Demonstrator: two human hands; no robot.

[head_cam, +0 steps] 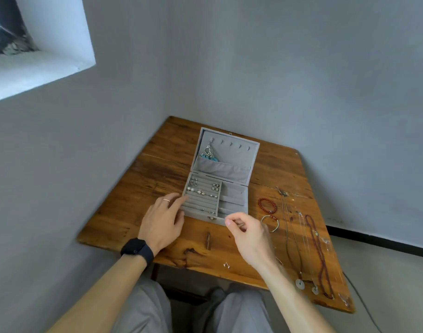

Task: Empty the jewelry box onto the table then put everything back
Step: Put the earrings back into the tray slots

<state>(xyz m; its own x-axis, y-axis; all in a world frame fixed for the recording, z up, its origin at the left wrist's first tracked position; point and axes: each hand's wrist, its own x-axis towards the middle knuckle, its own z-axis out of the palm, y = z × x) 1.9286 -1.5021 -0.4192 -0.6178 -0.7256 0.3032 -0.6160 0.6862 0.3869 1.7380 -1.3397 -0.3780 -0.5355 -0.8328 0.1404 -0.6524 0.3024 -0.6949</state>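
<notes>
Grey jewelry box (226, 171), brown grained table (157, 169), red bracelet (265, 199), black watch (136, 248), turquoise pendant (209, 157)

A grey velvet jewelry box (232, 191) sits mid-table, nearer the far edge, its lid (232, 152) open and leaning back. A silver-and-turquoise piece (208, 153) hangs inside the lid. Earrings (201, 191) sit in the left ring rolls. Towards the right edge lie a red bead bracelet (259, 205), a pale bracelet (277, 223), cord necklaces (299, 283) with disc pendants and a dark red bead necklace (321, 255). Small studs (226, 265) lie near the front edge.

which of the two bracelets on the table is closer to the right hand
The pale bracelet with a few red beads, beside the right hand; the all-red bracelet lies farther back.
</notes>
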